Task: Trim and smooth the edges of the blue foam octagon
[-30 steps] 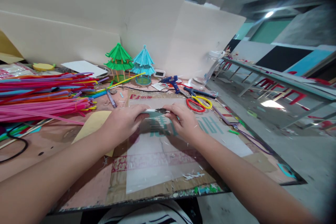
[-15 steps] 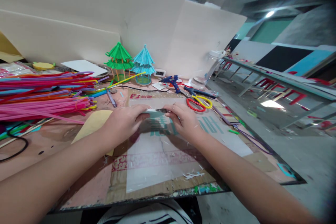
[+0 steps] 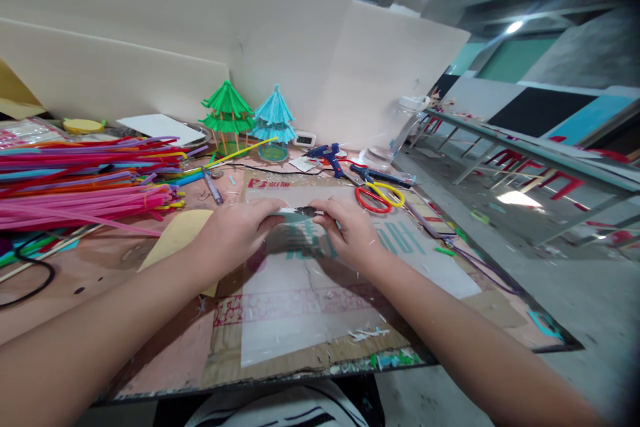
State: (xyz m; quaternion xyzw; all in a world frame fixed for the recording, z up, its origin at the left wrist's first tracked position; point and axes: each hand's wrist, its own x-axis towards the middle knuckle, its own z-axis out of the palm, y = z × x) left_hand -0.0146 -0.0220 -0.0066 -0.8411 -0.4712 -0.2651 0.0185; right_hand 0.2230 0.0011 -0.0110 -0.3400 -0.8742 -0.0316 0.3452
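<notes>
Above the middle of the table, my left hand (image 3: 237,230) is closed in a pinch on the left end of a thin pale flat piece (image 3: 286,213). Facing it, my right hand (image 3: 350,227) pinches a small dark flat piece (image 3: 305,211) that lies at the right end of the pale one. Whether the two pieces are joined or only touch, I cannot tell. Beneath both hands is a white printed plastic sheet (image 3: 280,327) with green and red lettering. A yellow paper piece (image 3: 175,237) lies by my left forearm.
Bundled pipe cleaners (image 3: 90,193) fill the left side. A green pavilion model (image 3: 227,117) and a blue one (image 3: 274,123) stand at the back. A blue glue gun (image 3: 327,157), scissors (image 3: 380,197) and a clear jug (image 3: 395,130) are back right. White scraps (image 3: 367,333) lie near the front edge.
The dark piece between my fingertips has shifted slightly left and shows a little more of its surface. Both hands stay in nearly the same place.
</notes>
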